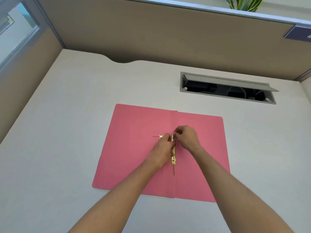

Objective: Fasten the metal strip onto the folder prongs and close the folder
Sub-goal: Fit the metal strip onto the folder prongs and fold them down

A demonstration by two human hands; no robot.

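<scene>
Clearly unfinished: the pink folder (134, 148) lies open on the desk (67, 115), and both hands, left hand (162, 148) and right hand (186, 137), pinch the metal strip (173, 158) along its spine, fastening underway; closing remains.

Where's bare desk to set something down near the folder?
Bare desk lies left of the folder, between it and the partition, and behind it up to the cable hatch. Right of the folder is bare too. The spine is crowded: both hands on the strip.
</scene>
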